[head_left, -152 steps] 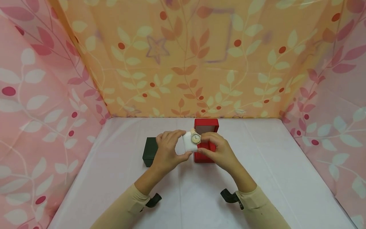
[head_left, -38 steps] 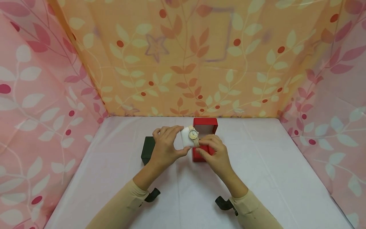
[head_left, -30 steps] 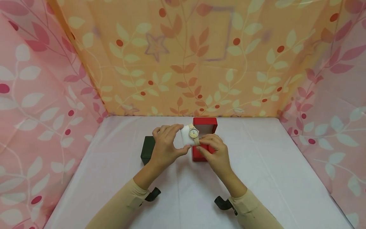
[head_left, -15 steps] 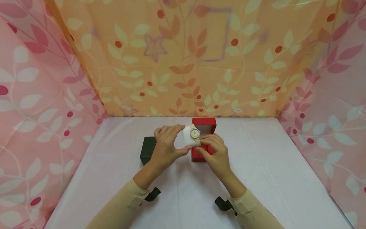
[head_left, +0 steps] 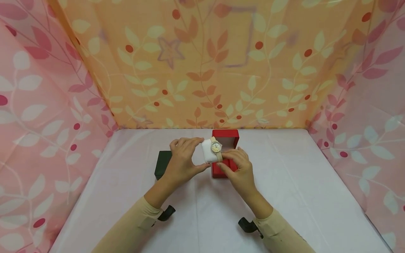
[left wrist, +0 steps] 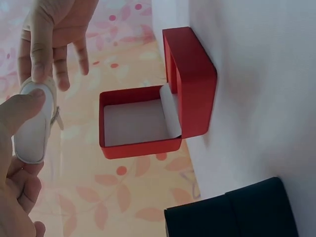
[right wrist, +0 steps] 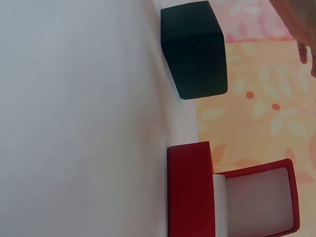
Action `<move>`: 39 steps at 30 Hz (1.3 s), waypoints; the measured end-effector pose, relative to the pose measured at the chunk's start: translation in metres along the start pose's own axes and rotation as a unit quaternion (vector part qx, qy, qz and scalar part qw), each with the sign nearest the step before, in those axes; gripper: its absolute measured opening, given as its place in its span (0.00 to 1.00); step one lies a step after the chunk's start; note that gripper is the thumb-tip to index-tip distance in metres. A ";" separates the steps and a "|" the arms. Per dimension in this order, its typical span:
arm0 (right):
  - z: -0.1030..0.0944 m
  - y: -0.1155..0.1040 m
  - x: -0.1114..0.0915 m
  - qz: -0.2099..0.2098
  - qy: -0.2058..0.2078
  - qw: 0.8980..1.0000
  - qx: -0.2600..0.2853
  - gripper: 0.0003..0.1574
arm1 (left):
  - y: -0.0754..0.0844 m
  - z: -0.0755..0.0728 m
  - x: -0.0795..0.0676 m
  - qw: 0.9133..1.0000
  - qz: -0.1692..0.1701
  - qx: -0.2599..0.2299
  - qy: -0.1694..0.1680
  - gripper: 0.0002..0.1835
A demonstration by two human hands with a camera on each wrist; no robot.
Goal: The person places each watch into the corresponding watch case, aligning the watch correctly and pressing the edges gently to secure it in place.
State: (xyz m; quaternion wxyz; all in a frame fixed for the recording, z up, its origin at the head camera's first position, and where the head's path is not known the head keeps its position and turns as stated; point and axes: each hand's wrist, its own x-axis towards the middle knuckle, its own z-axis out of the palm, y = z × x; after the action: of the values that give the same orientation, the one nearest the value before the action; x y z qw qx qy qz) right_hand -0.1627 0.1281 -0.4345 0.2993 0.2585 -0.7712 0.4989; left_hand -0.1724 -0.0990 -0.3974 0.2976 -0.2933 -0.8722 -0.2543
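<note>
A wristwatch [head_left: 216, 147] with a pale round dial and a cream strap sits around the right end of a white watch cushion [head_left: 207, 151], held above the table. My left hand [head_left: 181, 160] grips the cushion between thumb and fingers from the left. From the right, my right hand [head_left: 238, 168] pinches at the lower end of the watch strap with thumb and fingers. In the left wrist view, the left thumb [left wrist: 27, 106] presses flat on the cushion's underside. Just behind the hands stands a red watch box [head_left: 225, 134], lid raised, showing its white lining.
A dark green box [head_left: 162, 163], closed, stands left of the red one, partly hidden by the left hand. White cloth [head_left: 284, 182] covers the table. Patterned fabric walls [head_left: 202, 63] enclose the back and both sides. Black wrist mounts [head_left: 248, 225] protrude below the sleeves.
Since the oldest frame, the right hand has come lower and closer in, and the strap below the dial now shows. In the last second the watch and cushion have barely moved.
</note>
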 end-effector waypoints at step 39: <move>-0.043 0.012 0.029 -0.029 -0.223 0.974 -0.016 0.55 | -0.003 0.001 -0.007 0.995 0.052 -0.074 -0.037 0.50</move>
State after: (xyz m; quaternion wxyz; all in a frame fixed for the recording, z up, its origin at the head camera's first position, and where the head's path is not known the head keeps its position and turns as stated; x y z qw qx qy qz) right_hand -0.1820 0.1690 -0.4074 0.1380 0.3805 -0.8188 0.4071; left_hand -0.1703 -0.1029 -0.4031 0.2555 -0.3690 -0.8449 -0.2910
